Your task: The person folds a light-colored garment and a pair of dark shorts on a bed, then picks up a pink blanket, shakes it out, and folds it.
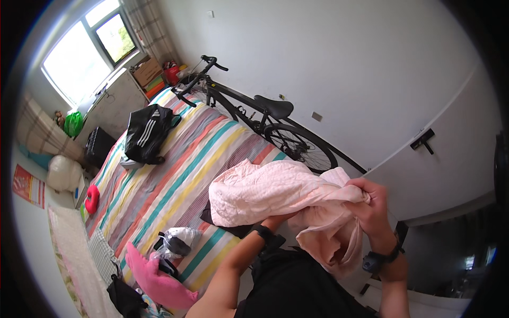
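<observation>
A pale pink quilted cloth [266, 190], bunched and creased, is held up in front of my body over the near edge of the bed. My right hand [370, 204] grips a gathered part of it at the right. My left hand [280, 218] is under the cloth, its fingers mostly hidden, so its hold cannot be made out. Part of the cloth hangs in loose folds between my hands. Below its left end, a dark folded item [234, 229] lies on the striped bedspread [191, 171].
A black bag with white stripes [147, 133], a pink plush cushion [157, 278], a clear plastic bag [181, 240] and a red neck pillow [92, 199] lie on the bed. A black bicycle [274, 107] leans by the wall. A white door [445, 171] is at right.
</observation>
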Motion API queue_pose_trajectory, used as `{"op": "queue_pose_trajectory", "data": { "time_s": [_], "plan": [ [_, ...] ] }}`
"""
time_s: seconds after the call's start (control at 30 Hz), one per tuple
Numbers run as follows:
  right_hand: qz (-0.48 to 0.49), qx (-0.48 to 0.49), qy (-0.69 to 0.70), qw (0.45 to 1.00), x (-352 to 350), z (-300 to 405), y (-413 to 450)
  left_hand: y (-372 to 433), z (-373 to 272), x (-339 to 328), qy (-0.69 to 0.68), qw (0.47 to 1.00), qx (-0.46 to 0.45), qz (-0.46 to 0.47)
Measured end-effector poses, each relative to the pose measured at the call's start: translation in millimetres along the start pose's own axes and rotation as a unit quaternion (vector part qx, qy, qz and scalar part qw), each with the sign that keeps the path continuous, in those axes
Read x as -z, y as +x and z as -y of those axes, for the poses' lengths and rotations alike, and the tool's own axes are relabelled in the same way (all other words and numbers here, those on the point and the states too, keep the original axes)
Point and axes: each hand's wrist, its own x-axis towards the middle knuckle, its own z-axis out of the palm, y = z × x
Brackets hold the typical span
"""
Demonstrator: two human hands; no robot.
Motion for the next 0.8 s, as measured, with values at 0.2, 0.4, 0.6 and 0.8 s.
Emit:
{"op": "queue_pose_trajectory", "data": {
  "time_s": [0.2, 0.4, 0.6, 0.8],
  "plan": [
    [-0.132, -0.023, 0.043, 0.990, 55, -21, 2, -50, 29, 73, 0.128, 0.986, 0.059, 0.085],
    [-0.168, 0.005, -0.029, 0.985, 73, -5, -16, -118, -77, 280, 0.190, 0.965, 0.021, -0.182],
    [-0.209, 0.082, -0.077, 0.971, 106, -3, -35, -133, -93, 170, 0.134, 0.988, -0.035, -0.065],
    [-0.167, 0.064, -0.111, 0.978, 109, -18, -42, -294, 86, 5, 0.150, 0.958, 0.094, 0.227]
  ]
}}
